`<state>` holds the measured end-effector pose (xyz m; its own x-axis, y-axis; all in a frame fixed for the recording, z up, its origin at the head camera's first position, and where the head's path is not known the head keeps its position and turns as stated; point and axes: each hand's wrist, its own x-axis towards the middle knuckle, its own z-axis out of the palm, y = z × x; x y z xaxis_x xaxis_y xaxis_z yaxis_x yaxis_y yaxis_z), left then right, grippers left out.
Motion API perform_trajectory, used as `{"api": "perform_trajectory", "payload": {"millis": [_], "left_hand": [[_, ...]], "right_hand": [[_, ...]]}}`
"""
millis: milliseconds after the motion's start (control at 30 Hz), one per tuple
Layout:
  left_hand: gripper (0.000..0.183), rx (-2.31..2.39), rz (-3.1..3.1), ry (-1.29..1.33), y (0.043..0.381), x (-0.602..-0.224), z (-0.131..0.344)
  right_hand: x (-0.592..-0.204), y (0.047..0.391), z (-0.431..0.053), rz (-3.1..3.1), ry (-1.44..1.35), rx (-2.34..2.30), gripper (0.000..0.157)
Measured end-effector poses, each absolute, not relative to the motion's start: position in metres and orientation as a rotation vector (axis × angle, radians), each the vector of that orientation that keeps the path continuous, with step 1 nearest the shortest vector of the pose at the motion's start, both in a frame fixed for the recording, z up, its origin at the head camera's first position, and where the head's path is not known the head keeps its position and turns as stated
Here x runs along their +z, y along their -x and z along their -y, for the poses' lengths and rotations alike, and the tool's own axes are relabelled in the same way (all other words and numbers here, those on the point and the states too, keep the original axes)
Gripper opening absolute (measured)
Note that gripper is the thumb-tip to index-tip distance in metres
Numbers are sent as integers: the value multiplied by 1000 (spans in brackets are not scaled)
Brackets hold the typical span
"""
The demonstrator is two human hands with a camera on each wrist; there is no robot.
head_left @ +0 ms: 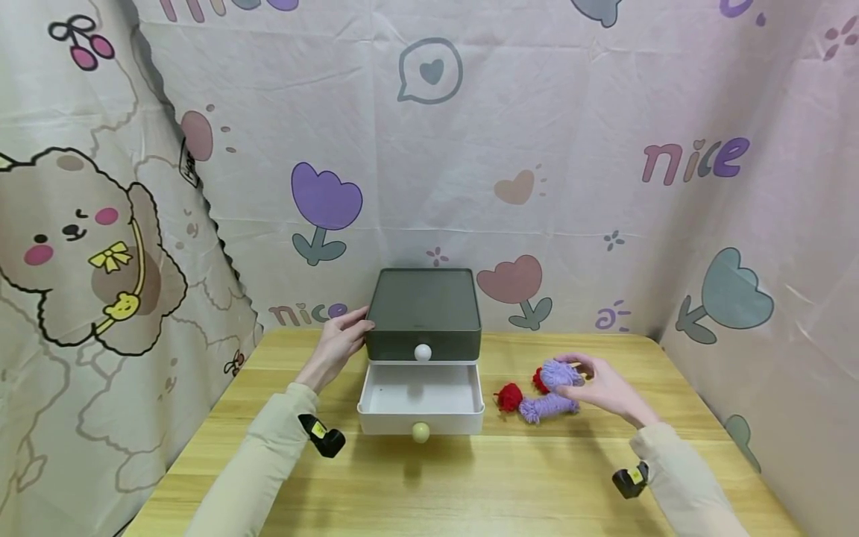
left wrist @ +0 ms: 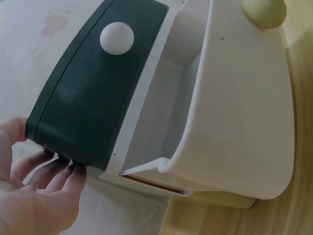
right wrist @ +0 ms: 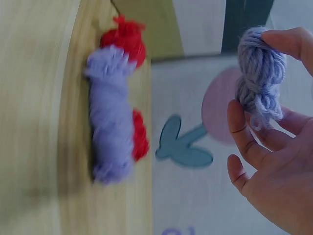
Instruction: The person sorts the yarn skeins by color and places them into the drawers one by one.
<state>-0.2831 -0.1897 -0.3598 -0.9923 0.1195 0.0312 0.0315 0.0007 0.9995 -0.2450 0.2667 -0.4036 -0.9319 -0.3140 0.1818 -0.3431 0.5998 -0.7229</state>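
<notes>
A small drawer cabinet (head_left: pixel 424 302) with a dark green top stands at the table's middle back. Its lower white drawer (head_left: pixel 421 424) is pulled out, with bare floor inside. My left hand (head_left: pixel 338 339) rests on the cabinet's upper left side; in the left wrist view its fingers (left wrist: pixel 73 183) press the side and the thumb touches the top edge. With thumb and fingers, my right hand (head_left: pixel 604 384) pinches a lilac yarn skein (right wrist: pixel 261 68) in the air. Below it another lilac skein (right wrist: pixel 110 117) lies on the table, beside two red yarn bundles (head_left: pixel 510 397).
The upper green drawer is closed and has a white round knob (head_left: pixel 423 352); the lower one has a yellowish knob (head_left: pixel 420 432). A wooden table (head_left: pixel 416 500) carries everything. Printed cloth (head_left: pixel 429 164) hangs behind and along both sides.
</notes>
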Motion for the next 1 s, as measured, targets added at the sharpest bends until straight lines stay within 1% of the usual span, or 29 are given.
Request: {"api": "perform_trajectory", "payload": {"millis": [267, 533, 733, 1000], "left_hand": [[56, 2163, -2179, -170, 283, -359, 190], [56, 2173, -2166, -164, 283, -360, 190], [56, 2199, -2142, -153, 283, -359, 190], [56, 2210, -2133, -142, 283, -359, 189]], "right_hand": [[-386, 245, -221, 2747, -761, 1410, 56], [-372, 241, -177, 2772, -829, 1376, 59], [-367, 239, -151, 2753, -890, 1417, 52], [-363, 233, -118, 2739, -881, 1411, 46]]}}
